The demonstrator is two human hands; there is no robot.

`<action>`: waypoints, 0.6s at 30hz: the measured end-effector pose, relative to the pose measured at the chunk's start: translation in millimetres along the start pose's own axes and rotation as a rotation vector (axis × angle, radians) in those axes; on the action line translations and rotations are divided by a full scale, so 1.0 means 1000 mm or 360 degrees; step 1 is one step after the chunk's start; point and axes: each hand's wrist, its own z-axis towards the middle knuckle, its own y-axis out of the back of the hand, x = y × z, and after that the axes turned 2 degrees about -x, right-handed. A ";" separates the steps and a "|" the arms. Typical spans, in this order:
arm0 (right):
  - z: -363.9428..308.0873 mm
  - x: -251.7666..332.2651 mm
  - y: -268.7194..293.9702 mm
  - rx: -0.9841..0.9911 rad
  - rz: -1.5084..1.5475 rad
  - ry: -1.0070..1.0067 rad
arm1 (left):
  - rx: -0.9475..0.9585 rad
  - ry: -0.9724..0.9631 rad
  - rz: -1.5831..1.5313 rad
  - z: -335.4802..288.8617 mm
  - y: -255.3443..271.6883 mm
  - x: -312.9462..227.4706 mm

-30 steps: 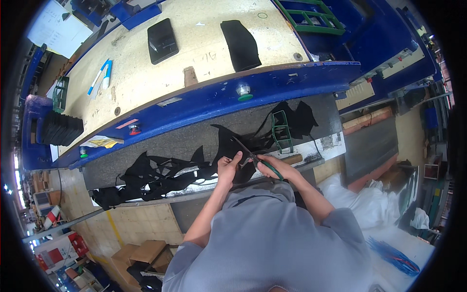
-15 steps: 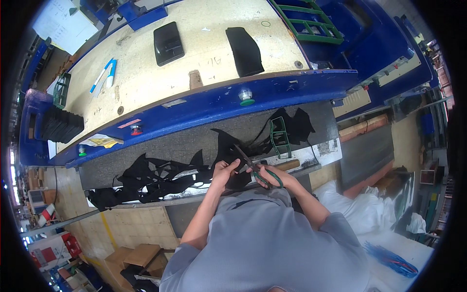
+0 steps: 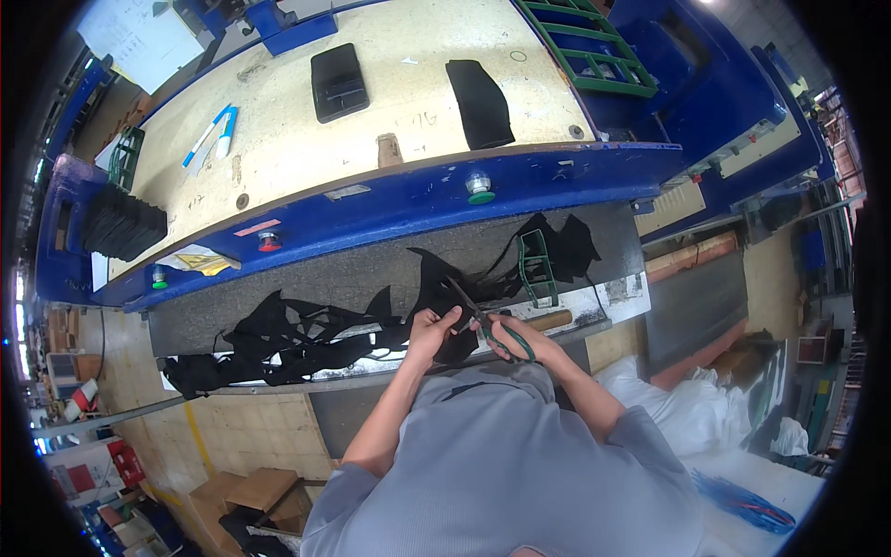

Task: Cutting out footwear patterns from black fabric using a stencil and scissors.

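My right hand (image 3: 516, 336) is closed round the green handles of a pair of scissors (image 3: 470, 303), whose dark blades point up and to the left. The blades lie against a piece of black fabric (image 3: 430, 278) and look partly open. My left hand (image 3: 432, 332) pinches that fabric just left of the blades, thumb on top. Further left, a heap of black fabric scraps (image 3: 302, 334) lies along the near edge of the dark work surface (image 3: 353, 274). A green metal frame (image 3: 535, 267) and more black scraps (image 3: 574, 243) lie to the right of the scissors.
Beyond the blue beam (image 3: 371, 192) with its push buttons, a pale board (image 3: 278, 102) carries a black phone (image 3: 340, 84), a cut black piece (image 3: 480, 104), blue-and-white pens (image 3: 225, 132) and a stack of black pieces (image 3: 125, 227). White sacks (image 3: 677, 395) stand at the right.
The view has shifted slightly, so the bench things appear a little to the right. Both hands keep their hold on the fabric and scissors, with barely any other movement.
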 end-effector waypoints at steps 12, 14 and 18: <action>-0.003 -0.012 -0.017 -0.0076 0.0198 0.0009 | 0.0056 0.0110 -0.0123 0.004 0.007 0.012; -0.001 -0.015 -0.016 -0.0089 0.0141 -0.0013 | 0.0147 0.0139 -0.0055 0.004 0.008 0.009; -0.002 -0.007 -0.013 -0.0067 0.0037 -0.0022 | 0.0084 0.0071 0.0046 -0.001 0.007 0.002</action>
